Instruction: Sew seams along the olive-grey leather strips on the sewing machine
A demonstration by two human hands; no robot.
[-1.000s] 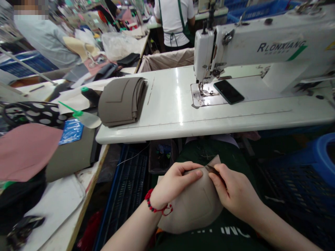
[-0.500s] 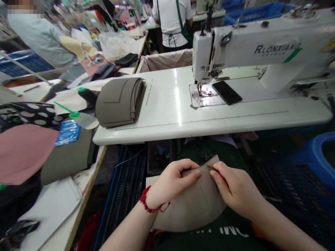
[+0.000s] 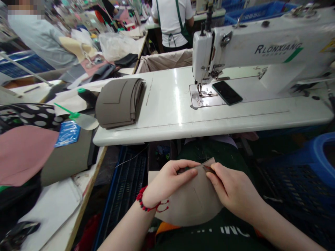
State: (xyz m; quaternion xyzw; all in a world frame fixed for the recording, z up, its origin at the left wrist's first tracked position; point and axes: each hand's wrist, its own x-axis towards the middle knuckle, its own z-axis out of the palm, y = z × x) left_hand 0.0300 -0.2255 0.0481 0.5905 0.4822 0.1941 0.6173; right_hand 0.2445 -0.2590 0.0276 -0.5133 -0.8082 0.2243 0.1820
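A grey-brown fabric piece (image 3: 188, 202) with a curved lower edge lies over my lap, a short line marked on it. My left hand (image 3: 170, 181), a red and black beaded bracelet at its wrist, pinches the piece's upper edge between thumb and fingers. Close to its top corner, my right hand (image 3: 230, 183) is closed on a small dark pointed tool (image 3: 208, 169). The tool's tip is against the fabric near that edge; most of it is hidden in my fingers, so I cannot tell its exact kind.
Ahead stands a sewing machine (image 3: 251, 45) on a white table (image 3: 167, 104), with a phone (image 3: 227, 92) beside its needle. A stack of grey-brown pieces (image 3: 115, 101) lies at the table's left end. Blue baskets (image 3: 321, 164) flank me. Two people are farther off.
Both hands and the fabric piece have shifted slightly left. The right hand has tilted a little, and more of the dark tool's tip shows. The fabric's lower edge has risen slightly.
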